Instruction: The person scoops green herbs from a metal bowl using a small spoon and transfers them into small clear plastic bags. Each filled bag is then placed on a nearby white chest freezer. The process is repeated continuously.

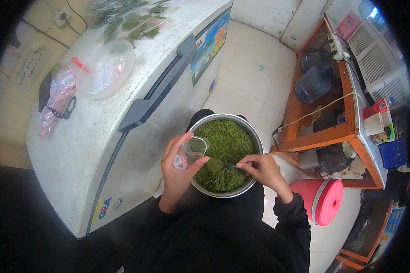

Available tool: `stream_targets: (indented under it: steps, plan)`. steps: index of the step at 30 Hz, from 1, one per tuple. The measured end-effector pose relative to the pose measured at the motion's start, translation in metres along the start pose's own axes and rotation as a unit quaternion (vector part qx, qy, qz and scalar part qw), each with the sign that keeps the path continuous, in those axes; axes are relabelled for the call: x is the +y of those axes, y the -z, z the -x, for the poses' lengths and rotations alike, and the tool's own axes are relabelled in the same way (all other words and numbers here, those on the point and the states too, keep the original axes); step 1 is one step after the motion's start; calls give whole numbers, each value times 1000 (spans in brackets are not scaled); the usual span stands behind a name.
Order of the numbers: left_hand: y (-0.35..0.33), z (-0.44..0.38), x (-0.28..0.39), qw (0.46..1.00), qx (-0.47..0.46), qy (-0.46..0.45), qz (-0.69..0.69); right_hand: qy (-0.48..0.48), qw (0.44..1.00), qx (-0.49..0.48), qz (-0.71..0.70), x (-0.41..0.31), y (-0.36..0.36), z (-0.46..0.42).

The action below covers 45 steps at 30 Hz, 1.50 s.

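A round metal pot (258,143) rests on my lap, filled with finely shredded green food (225,136). My left hand (177,167) holds a small clear plastic bag (195,146) with its mouth spread apart, above the pot's left rim. Printed red-and-white plastic shows at the bag's lower end, near the palm. My right hand (261,169) grips the handle of a spoon (229,166) over the pot. A heap of the green food covers the spoon's bowl, close to the bag's mouth.
On the white chest freezer (78,143) lie a round plastic lid (106,71), pink plastic packs (59,99), dark beads (66,111) and filled green bags (140,27). At right stand a red drink cooler (319,201) and an orange wooden shelf (317,141) holding a blue water jug (312,85).
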<state>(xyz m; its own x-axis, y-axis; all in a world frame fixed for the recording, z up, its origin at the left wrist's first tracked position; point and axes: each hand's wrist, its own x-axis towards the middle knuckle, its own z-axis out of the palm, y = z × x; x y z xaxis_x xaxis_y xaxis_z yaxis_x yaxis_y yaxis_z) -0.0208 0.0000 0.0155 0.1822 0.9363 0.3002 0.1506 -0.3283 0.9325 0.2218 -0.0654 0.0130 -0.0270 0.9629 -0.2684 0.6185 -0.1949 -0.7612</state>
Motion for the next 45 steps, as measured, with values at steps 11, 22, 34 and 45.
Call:
stream_targets:
  steps: [11,22,34,45]
  plan:
    - [-21,-3,-2,997,-73,2,-33,150,944,280,92,-47,8,19]
    - [-20,0,-2,997,-80,-1,-19,149,906,338,206,-54,5,18]
    - [-17,5,-1,979,-125,97,127,249,945,206,48,-60,-14,-6]
    - [-20,14,7,994,-102,4,45,217,947,134,-196,-65,-21,-13]
